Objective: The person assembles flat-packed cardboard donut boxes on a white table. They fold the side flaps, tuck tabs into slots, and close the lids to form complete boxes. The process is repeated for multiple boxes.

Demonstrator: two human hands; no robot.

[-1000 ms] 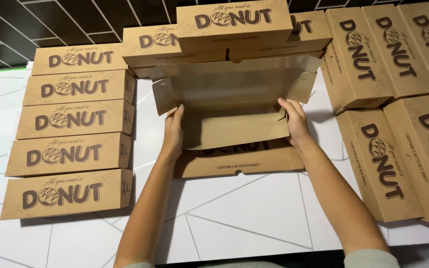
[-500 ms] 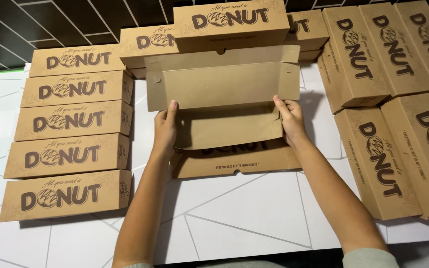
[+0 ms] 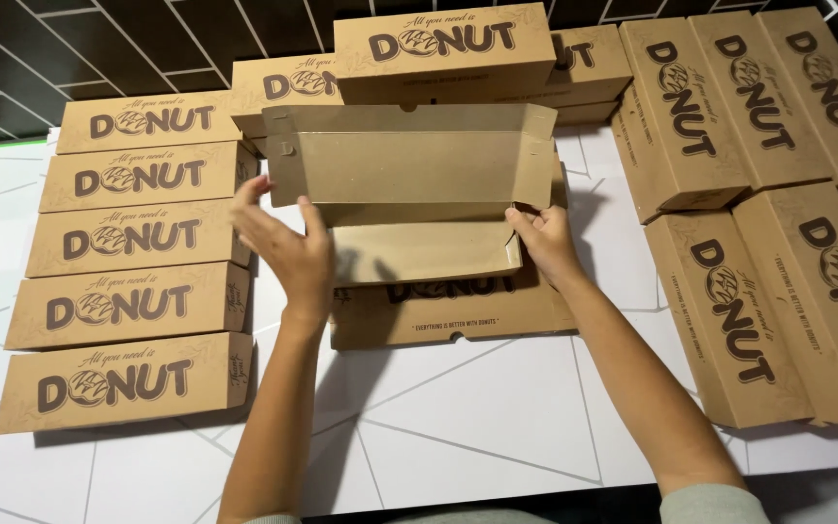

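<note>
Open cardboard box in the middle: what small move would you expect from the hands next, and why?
Probably the left hand closes back onto the open box at its left end. That hand hovers just off the edge with fingers spread, while the right hand grips the right end alone, with the lid panel upright and closed boxes stacked beside.

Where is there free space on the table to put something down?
The largest bare patch of the white table lies near the person, between the forearms, below the half-folded box. A narrow strip lies between the right hand and the right-side boxes. The left row of closed boxes and the back stack are crowded.
</note>
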